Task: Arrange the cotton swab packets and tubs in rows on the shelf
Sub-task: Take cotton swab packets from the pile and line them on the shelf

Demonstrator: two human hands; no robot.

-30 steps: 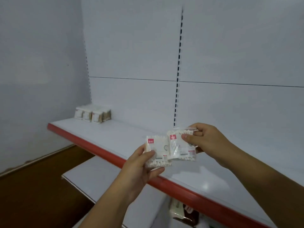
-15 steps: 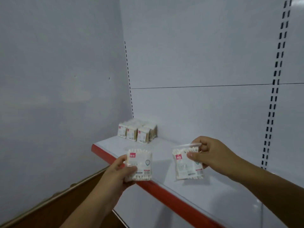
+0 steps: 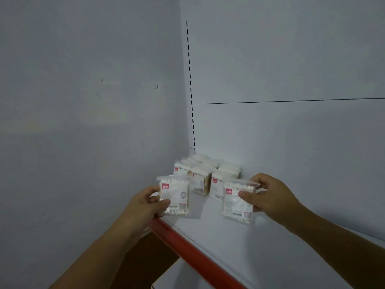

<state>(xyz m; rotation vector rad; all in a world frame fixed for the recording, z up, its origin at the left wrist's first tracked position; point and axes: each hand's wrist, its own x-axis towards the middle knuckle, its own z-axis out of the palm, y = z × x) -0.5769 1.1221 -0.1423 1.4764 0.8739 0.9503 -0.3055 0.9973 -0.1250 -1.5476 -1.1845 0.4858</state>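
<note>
The left hand (image 3: 145,203) grips one packet (image 3: 175,197) at the shelf's (image 3: 229,243) front left corner. The right hand (image 3: 270,195) pinches a second packet (image 3: 237,203) near its top. Set each upright, label forward, squarely ahead of the stocked rows (image 3: 206,174) in the back left corner. These look like three rows, but the view is too blurred to count the packets. No tubs show.

Two clear swab packets (image 3: 174,196) (image 3: 237,202) upright (red-labelled) before shelved rows (image 3: 206,174).

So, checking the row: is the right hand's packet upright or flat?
Upright. The right hand pinches the packet near its top, label facing out; whether it touches the shelf, cannot tell.
</note>
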